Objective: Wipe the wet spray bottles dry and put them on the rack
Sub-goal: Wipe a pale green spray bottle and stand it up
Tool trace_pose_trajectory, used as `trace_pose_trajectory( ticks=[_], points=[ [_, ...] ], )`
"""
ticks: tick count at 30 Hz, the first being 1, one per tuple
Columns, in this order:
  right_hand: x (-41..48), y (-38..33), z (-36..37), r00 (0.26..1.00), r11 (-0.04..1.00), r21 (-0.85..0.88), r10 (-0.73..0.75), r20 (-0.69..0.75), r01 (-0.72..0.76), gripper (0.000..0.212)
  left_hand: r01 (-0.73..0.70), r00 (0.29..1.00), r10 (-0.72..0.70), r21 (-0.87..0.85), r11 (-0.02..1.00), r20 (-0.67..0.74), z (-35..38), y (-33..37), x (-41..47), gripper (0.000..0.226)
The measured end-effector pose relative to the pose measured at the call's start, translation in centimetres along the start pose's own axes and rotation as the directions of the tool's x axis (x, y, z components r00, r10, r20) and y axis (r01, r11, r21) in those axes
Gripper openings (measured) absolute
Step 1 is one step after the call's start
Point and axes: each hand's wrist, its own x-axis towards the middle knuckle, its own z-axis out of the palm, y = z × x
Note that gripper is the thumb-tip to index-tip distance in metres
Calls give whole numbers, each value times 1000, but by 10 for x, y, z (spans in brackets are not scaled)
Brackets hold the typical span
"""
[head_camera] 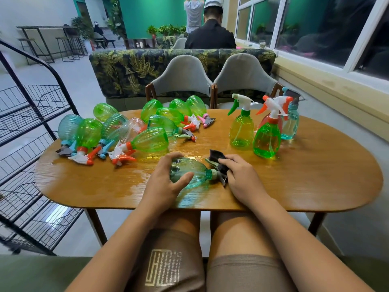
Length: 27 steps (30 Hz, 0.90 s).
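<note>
As left hand (165,179) cups bottle (194,172), right (242,179) pinches cloth (217,155)

I find no text or number that I can read. The only mark is a pale maze-like emblem (163,267) on the brown shorts (189,260), below the near edge of the surface (294,186). I cannot make out its shapes as letters.

Even indoor light, tabletop (294,175) glare (edges warped)
</note>
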Motion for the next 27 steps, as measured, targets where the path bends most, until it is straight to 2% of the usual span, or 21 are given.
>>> trace_pose_trajectory(
  ticks=[5,9,16,19,21,24,27],
  points=[
    [-16,4,0,999,999,-29,-40,12,40,48,7,1000,-7,2,1000,-7,1,-2,2,53],
    [-28,5,-9,995,995,27,-100,1,100,47,21,1000,-21,2,1000,-15,2,-3,4,53],
    [-41,4,-22,984,977,118,-181,4,179,28,68,998,-68,-39,997,7,-3,-3,5,49],
    [-44,4,-23,977,973,89,-210,-44,214,23,72,997,-72,-59,996,5,-3,-2,4,51],
    [-40,10,-20,979,983,31,-175,-108,180,22,78,997,-79,-59,995,-4,-2,-2,5,51],
    [-31,23,-17,983,995,-100,-23,-182,4,24,85,996,-85,-37,996,-7,-1,-6,6,49],
    [-23,27,-18,978,970,-224,47,-205,-93,35,97,995,-98,-41,994,-13,-2,-11,7,57]
  ],
)
